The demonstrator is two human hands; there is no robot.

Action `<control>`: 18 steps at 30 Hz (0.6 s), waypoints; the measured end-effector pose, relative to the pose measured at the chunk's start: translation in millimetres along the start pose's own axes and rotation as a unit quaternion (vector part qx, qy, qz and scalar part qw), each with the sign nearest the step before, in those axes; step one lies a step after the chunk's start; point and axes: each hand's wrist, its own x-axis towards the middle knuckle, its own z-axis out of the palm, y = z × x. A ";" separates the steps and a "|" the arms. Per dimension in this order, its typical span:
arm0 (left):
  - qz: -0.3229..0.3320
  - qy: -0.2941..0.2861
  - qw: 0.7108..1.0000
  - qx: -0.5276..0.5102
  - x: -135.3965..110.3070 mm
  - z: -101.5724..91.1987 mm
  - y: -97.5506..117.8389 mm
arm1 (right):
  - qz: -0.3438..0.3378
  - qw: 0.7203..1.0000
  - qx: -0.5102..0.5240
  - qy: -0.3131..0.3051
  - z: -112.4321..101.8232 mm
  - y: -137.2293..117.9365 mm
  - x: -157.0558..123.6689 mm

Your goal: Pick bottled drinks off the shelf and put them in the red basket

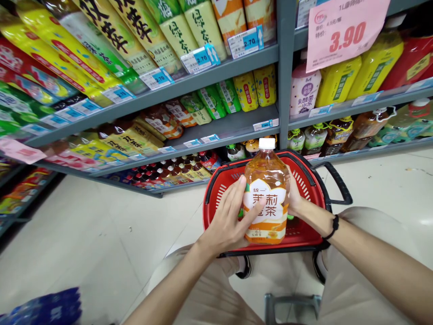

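A large bottle of amber tea (266, 189) with a white cap and a white-and-orange label stands upright between my hands, above a red shopping basket (216, 192). My left hand (232, 216) lies against its left side and front, with one finger across the label. On the right side, my right hand (295, 192) grips the bottle; most of its fingers are hidden behind it. Under the bottle, the basket's contents are mostly hidden, with only bits of green showing.
Shelves (219, 72) of bottled drinks with price tags rise ahead and to the left. A pink price sign (345, 34) hangs at the upper right. The basket's black handle (338, 183) sticks out to the right. A blue wrapped pack (47, 309) lies on the floor at lower left.
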 end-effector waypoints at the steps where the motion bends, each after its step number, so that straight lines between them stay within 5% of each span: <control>1: -0.003 0.002 1.000 -0.005 -0.2 0.2 0.3 | 0.002 1.000 0.001 0.000 0.3 -0.2 -0.1; 18: -0.021 0.002 1.000 0.011 -2.7 3.2 9.8 | 0.028 0.999 0.043 0.015 -10.0 5.9 3.0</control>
